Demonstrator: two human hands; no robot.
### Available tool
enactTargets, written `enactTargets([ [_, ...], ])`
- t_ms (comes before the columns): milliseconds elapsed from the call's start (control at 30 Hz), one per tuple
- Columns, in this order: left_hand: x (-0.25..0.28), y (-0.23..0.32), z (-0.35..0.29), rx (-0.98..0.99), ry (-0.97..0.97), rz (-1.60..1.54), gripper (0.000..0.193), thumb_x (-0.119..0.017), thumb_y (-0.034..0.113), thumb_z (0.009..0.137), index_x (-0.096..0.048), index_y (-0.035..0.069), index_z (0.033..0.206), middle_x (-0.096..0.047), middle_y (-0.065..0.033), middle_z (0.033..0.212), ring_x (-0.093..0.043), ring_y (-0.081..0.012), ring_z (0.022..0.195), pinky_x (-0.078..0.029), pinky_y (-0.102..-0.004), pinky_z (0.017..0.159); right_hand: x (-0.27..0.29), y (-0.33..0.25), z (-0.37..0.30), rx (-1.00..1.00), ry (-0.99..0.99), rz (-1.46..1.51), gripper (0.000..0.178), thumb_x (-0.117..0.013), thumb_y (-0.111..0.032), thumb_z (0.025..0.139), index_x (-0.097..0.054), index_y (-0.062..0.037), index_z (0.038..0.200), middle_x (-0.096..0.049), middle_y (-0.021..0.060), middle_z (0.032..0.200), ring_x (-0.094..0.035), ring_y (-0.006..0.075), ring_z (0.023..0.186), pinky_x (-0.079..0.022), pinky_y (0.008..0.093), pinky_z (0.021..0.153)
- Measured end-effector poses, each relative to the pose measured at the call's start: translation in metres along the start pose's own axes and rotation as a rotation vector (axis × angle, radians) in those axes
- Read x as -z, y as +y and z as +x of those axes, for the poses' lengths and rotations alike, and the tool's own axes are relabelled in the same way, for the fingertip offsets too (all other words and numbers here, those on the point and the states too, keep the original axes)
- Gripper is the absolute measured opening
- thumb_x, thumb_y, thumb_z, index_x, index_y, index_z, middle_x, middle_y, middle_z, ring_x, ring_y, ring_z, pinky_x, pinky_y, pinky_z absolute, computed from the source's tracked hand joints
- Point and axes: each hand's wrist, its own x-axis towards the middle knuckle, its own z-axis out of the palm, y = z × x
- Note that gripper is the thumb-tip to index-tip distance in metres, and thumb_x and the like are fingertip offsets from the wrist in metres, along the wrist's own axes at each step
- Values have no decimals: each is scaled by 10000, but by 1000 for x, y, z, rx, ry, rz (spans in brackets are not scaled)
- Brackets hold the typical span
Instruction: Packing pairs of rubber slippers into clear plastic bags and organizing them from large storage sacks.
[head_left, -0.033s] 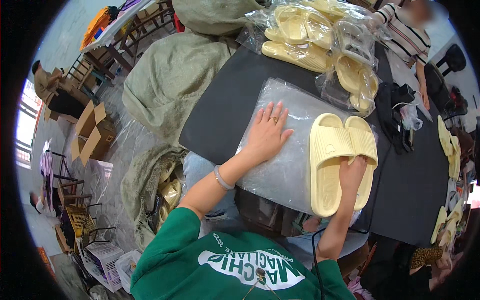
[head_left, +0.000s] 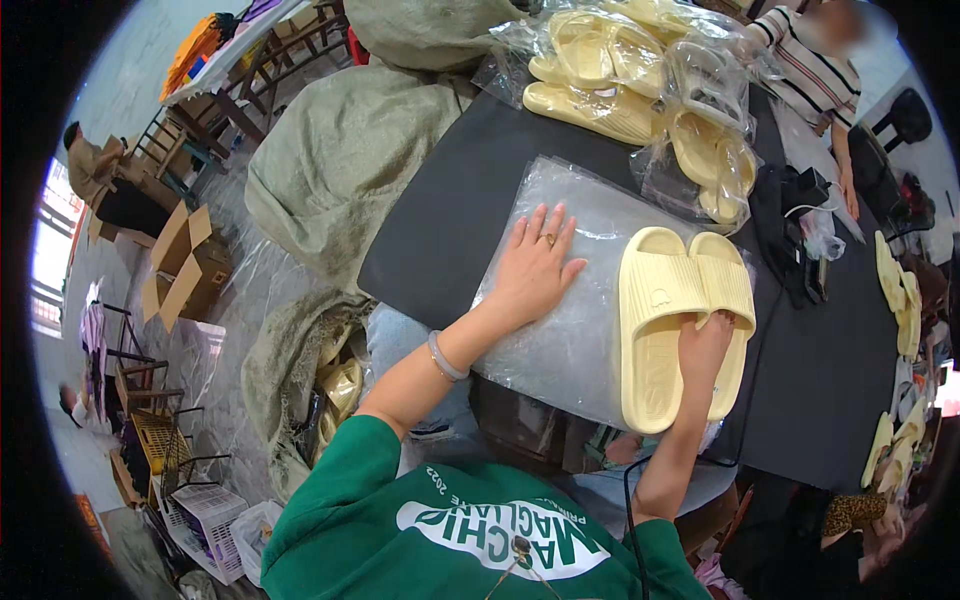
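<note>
Head view: at frame centre the left hand point(head_left: 535, 265) lies flat, fingers spread, on a clear plastic bag point(head_left: 590, 330) on the dark worktop point(head_left: 440, 230), while just right the right hand point(head_left: 703, 348), fingers curled, grips the pale yellow slippers point(head_left: 670, 300), long axes running top-to-bottom.

Two pale yellow slides point(head_left: 683, 320) lay side by side, soles down, at the bag's point(head_left: 575, 300) three o'clock edge; the clear bag lay flat.

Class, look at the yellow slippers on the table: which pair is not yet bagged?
The pair of yellow slippers under the right hand, lying bare on the flat plastic bag; the far pairs sit inside bags.
</note>
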Motion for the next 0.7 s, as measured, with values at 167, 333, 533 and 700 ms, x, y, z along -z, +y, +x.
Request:
enactTargets([
  [167,1,1,0,-3,-1,-8,570,-452,397,927,-404,31,1361,-347,-178,1444,-292,-356,1347,-211,-461,1099,-5,4,-1,28,36,-28,486,-624,-75,801,-498,19,1261,-470,231,1315,-366,404,1269,-252,446,1082],
  [333,-1,1,0,3,-16,1,574,-440,404,934,-400,30,1366,-340,-177,1449,-285,-354,1352,-206,-454,1103,-9,9,2,59,76,-58,493,-623,-73,800,-496,13,1268,-464,229,1326,-353,404,1283,-241,447,1091],
  [533,3,2,1,8,-14,-4,574,-437,415,935,-412,29,1359,-342,-178,1448,-284,-348,1355,-202,-447,1106,-9,17,4,26,-39,-95,627,-613,-221,842,-366,-16,1380,-363,213,1418,-265,378,1350,-169,472,1126],
  [700,1,1,0,4,-5,-4,570,-437,414,935,-414,33,1358,-345,-177,1446,-286,-347,1354,-202,-446,1107,-9,7,3,49,74,-58,523,-608,-54,795,-476,-1,1299,-441,227,1352,-321,411,1307,-218,456,1105],
])
